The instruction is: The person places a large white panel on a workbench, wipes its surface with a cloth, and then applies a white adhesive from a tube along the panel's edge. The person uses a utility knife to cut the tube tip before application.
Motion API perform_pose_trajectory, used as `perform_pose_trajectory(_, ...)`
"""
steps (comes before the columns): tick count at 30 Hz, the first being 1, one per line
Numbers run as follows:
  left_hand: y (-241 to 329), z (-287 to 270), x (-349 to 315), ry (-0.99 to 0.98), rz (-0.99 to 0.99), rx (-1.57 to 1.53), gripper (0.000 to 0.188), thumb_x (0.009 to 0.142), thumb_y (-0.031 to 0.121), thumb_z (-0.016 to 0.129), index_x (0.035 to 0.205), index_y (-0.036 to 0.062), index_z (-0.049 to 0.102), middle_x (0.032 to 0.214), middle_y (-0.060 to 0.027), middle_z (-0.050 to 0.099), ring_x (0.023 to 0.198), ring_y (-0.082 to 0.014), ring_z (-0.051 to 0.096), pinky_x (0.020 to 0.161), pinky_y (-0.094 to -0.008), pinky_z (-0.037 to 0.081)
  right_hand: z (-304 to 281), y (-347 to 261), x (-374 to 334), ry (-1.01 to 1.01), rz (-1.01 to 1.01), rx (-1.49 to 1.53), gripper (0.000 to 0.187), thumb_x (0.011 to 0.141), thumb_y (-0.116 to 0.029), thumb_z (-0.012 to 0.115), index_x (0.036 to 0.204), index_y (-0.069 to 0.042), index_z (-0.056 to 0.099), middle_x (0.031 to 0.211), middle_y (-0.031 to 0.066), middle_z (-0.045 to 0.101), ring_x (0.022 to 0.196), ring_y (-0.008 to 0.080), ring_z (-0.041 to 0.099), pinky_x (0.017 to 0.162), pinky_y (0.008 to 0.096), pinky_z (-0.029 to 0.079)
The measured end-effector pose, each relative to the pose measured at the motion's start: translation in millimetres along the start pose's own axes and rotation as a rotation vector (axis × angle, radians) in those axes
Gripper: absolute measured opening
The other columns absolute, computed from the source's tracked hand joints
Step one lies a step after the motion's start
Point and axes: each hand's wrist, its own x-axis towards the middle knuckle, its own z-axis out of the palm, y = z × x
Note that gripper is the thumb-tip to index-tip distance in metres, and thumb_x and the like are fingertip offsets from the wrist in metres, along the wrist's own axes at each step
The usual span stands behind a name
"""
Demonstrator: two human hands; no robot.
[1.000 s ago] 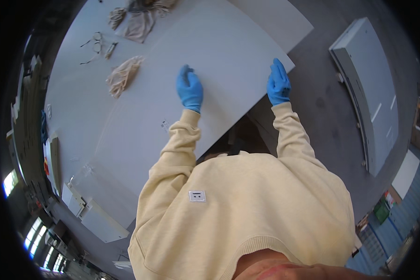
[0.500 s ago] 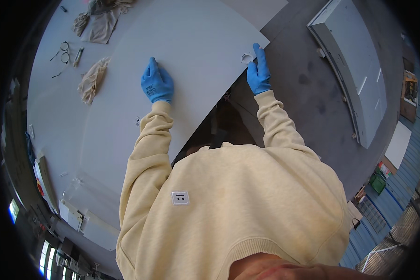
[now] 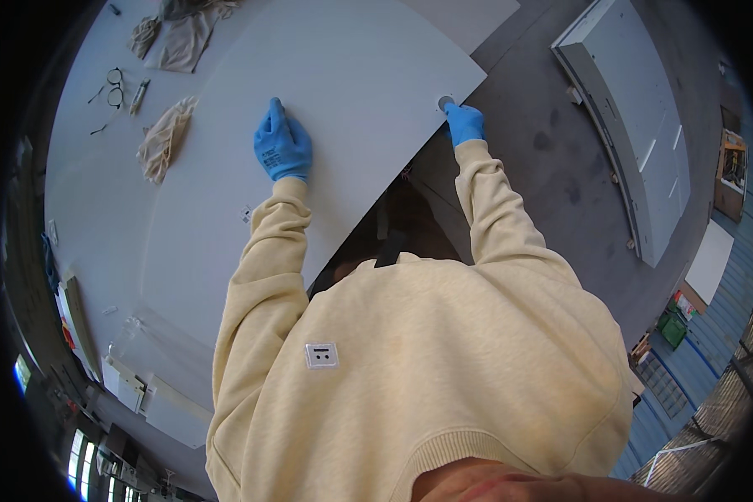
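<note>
Both of my hands wear blue gloves. My left hand (image 3: 282, 144) rests on a large white panel (image 3: 360, 92), its fingers drawn together; whatever may be between the fingertips is hidden. At the panel's right edge, near its corner, my right hand (image 3: 466, 123) is closed, fingertips at a small round ring-like piece (image 3: 442, 101) with a grey middle. The fingers cover part of that piece, and I cannot tell whether it lies on the panel or is set into it.
Left on the white surface lie a crumpled beige cloth (image 3: 164, 142), eyeglasses (image 3: 115, 87) and a small tube (image 3: 140, 96). More cloths (image 3: 180, 46) sit at the far left. A long white slab (image 3: 632, 125) stands over the grey floor (image 3: 544, 159) to the right.
My right hand has gone from spread fingers beside the ring-like piece to closed fingers on it. My left hand has barely moved, and the ring-like piece keeps its place by the corner.
</note>
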Motion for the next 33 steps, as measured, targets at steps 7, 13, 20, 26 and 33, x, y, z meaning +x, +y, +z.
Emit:
perform_pose_trajectory(7,7,-5,4,-0.012,-0.009,-0.014,0.044,0.090,0.007,0.058,0.134,0.0011,0.058,0.096,-0.0169,0.070,0.083,-0.0372,0.066,0.074,-0.0459,0.053,5,10,18,-0.023,0.033,0.064,0.019,0.094,-0.023,0.074,0.090,-0.006,0.067,0.093,0.0058,0.064,0.084,0.0238,0.065,0.077,0.0430,0.059)
perform_pose_trajectory(13,2,-6,1,-0.069,-0.058,0.003,0.047,0.090,0.007,0.059,0.136,0.0014,0.057,0.100,-0.0164,0.070,0.084,-0.0376,0.066,0.076,-0.0456,0.053,2,-21,-20,-0.134,0.212,0.486,0.041,0.093,-0.017,0.075,0.128,0.000,0.062,0.120,0.0138,0.067,0.101,0.0322,0.070,0.089,0.0486,0.061)
perform_pose_trajectory(20,4,-3,2,-0.005,-0.006,0.016,0.048,0.089,0.008,0.059,0.137,0.0019,0.057,0.100,-0.0158,0.071,0.084,-0.0370,0.066,0.075,-0.0448,0.053,6,-32,-16,-0.018,0.225,0.288,0.035,0.095,-0.017,0.073,0.123,0.002,0.062,0.112,0.0159,0.070,0.098,0.0313,0.071,0.091,0.0500,0.062)
perform_pose_trajectory(26,1,-7,1,-0.129,-0.099,-0.013,0.048,0.088,0.007,0.060,0.136,0.0012,0.058,0.101,-0.0149,0.070,0.085,-0.0367,0.065,0.076,-0.0464,0.052,-5,-23,-17,-0.179,0.284,0.408,0.038,0.096,-0.021,0.072,0.127,0.000,0.062,0.119,0.0153,0.068,0.104,0.0312,0.070,0.090,0.0514,0.062)
perform_pose_trajectory(33,2,-11,0,-0.126,-0.082,-0.028,0.049,0.089,0.009,0.061,0.137,0.0006,0.057,0.111,-0.0151,0.070,0.090,-0.0389,0.065,0.082,-0.0490,0.052,2,-19,-12,-0.152,0.253,0.335,0.040,0.098,-0.022,0.071,0.130,-0.001,0.061,0.119,0.0149,0.069,0.104,0.0324,0.070,0.088,0.0528,0.060)
